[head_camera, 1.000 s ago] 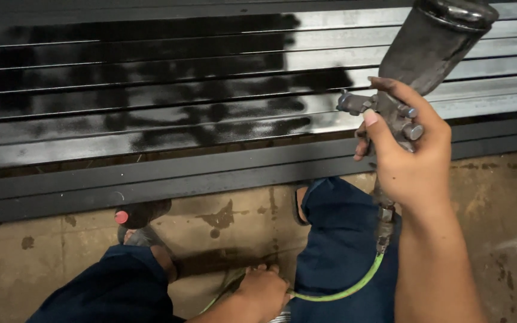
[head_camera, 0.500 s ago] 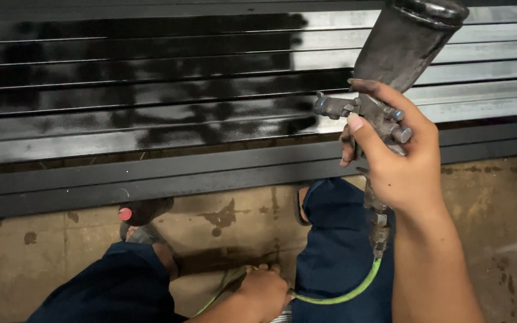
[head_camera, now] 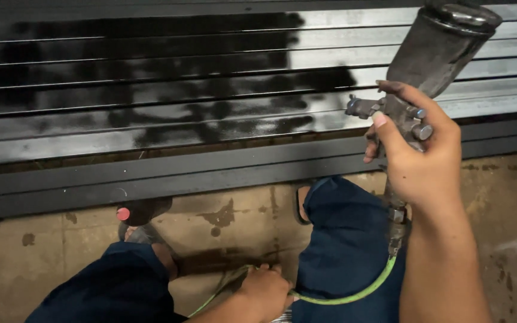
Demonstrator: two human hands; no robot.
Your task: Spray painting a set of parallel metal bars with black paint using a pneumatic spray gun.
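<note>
The right hand is wrapped firmly around the grip of a metal spray gun, fingers closed on the handle with the index finger lying across the trigger area. The gun's nozzle sticks out from the hand toward the left of the view, aimed along a stack of long metal bars that run side to side just ahead of the grip. Its paint cup rises above the fist and leans up and to the right, so the gun's long axis runs from the cup down through the handle to the hose fitting below the wrist. The bars to the nozzle's side are coated glossy black; those behind the cup show bare grey.

A green air hose leaves the base of the handle and curves down to the left hand, which is closed around it low between the knees, above the stained concrete floor.
</note>
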